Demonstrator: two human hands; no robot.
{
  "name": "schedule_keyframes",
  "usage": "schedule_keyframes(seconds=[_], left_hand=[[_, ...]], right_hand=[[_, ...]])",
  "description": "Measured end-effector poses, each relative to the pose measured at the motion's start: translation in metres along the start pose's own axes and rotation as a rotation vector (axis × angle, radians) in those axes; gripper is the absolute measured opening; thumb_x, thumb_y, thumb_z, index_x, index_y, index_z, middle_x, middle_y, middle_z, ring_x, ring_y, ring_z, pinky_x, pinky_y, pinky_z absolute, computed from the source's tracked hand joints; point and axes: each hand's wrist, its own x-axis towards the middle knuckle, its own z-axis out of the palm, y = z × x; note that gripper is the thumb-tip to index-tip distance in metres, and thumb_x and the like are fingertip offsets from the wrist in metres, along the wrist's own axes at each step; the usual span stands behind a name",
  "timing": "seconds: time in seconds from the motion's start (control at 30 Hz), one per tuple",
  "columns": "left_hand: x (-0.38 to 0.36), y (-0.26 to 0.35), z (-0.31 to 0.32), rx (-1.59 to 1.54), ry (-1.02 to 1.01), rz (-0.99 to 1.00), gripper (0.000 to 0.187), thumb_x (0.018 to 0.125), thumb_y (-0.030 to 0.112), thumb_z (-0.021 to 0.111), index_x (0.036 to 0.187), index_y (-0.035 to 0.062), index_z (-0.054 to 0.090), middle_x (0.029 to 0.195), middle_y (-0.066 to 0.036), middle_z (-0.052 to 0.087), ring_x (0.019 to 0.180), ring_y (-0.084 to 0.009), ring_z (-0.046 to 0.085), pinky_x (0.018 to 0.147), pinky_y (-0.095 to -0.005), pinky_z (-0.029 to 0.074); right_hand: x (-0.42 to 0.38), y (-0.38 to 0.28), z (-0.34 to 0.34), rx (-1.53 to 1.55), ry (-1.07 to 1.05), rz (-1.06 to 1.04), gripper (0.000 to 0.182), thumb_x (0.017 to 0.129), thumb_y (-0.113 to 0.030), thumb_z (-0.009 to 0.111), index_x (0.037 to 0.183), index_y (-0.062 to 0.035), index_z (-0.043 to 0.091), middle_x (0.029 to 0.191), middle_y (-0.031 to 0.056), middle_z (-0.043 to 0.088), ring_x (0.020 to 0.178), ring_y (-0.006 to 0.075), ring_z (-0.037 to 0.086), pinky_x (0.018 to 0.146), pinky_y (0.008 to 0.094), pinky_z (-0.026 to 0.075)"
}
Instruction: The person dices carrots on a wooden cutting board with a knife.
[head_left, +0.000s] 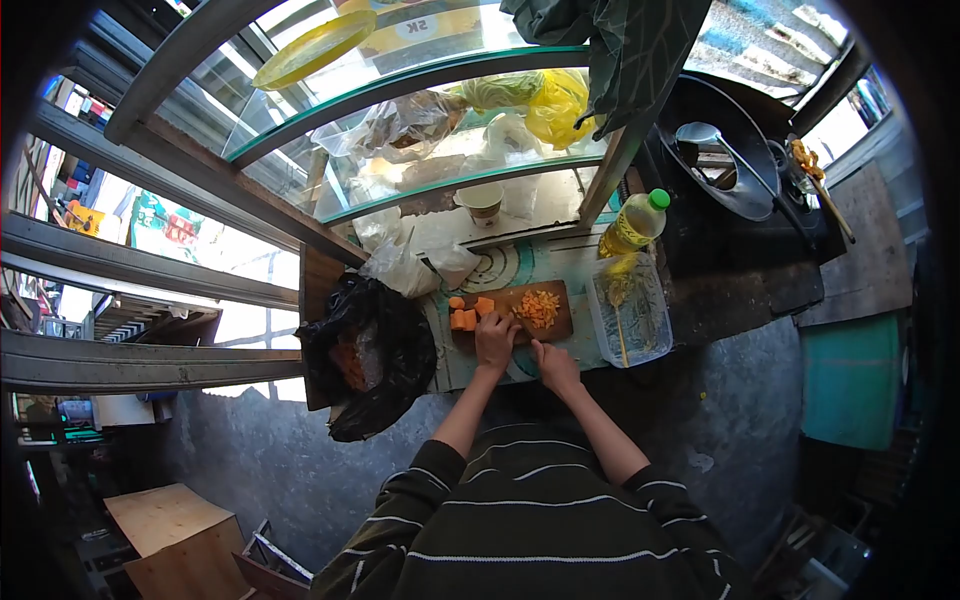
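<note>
A wooden cutting board (552, 322) lies on the counter in front of me. Orange carrot chunks (463, 320) rest on its left side, and a heap of finely diced carrot (540, 308) on its right. My left hand (494, 342) is closed with its fingertips down on the board, over a carrot piece they mostly hide. To its right, my right hand (556, 366) is wrapped round a knife handle at the board's front edge. The dark blade is barely visible between the two hands.
Right of the board stands a clear plastic tub (645, 325) with a stick-like utensil in it, and behind it a green-capped oil bottle (633, 228). A black plastic bag (400, 345) sits left. A glass case (450, 130) rises behind; a wok (715, 150) is far right.
</note>
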Motion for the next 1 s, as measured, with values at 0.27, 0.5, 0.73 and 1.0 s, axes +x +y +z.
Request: schedule_keyframes(seconds=[0.27, 0.5, 0.73, 1.0], left_hand=[[-0.003, -0.009, 0.007, -0.055, 0.057, 0.027, 0.022, 0.062, 0.012, 0.069, 0.08, 0.0009, 0.064, 0.07, -0.011, 0.052, 0.071, -0.0275, 0.053, 0.064, -0.0365, 0.042], [-0.004, -0.005, 0.004, -0.049, 0.043, 0.023, 0.019, 0.063, 0.011, 0.068, 0.079, 0.0009, 0.063, 0.07, -0.011, 0.052, 0.071, -0.0271, 0.053, 0.064, -0.036, 0.043], [-0.006, -0.008, 0.005, -0.02, 0.067, 0.052, 0.019, 0.064, 0.011, 0.067, 0.08, 0.0014, 0.063, 0.069, -0.01, 0.052, 0.071, -0.0265, 0.053, 0.065, -0.0361, 0.042], [-0.005, -0.006, 0.003, -0.018, 0.063, 0.064, 0.019, 0.064, 0.01, 0.067, 0.081, 0.0014, 0.062, 0.072, -0.01, 0.053, 0.073, -0.0267, 0.053, 0.066, -0.0363, 0.042]], right_hand=[[-0.009, 0.019, 0.0, 0.024, -0.015, -0.064, 0.052, 0.09, -0.044, 0.029, 0.089, -0.0024, 0.061, 0.081, 0.0249, 0.059, 0.082, 0.0429, 0.054, 0.072, 0.0499, 0.043], [0.003, -0.002, 0.003, -0.021, 0.032, -0.016, 0.055, 0.091, -0.043, 0.028, 0.084, 0.0009, 0.06, 0.08, 0.0252, 0.058, 0.082, 0.0415, 0.055, 0.072, 0.0482, 0.042], [-0.007, 0.008, 0.0, -0.005, 0.01, -0.078, 0.054, 0.091, -0.043, 0.028, 0.081, -0.0021, 0.062, 0.08, 0.0228, 0.06, 0.081, 0.0404, 0.056, 0.071, 0.0481, 0.044], [0.007, 0.0, 0.001, 0.049, 0.012, -0.071, 0.059, 0.091, -0.045, 0.027, 0.08, 0.0026, 0.06, 0.077, 0.0265, 0.058, 0.081, 0.0416, 0.054, 0.069, 0.0496, 0.042]])
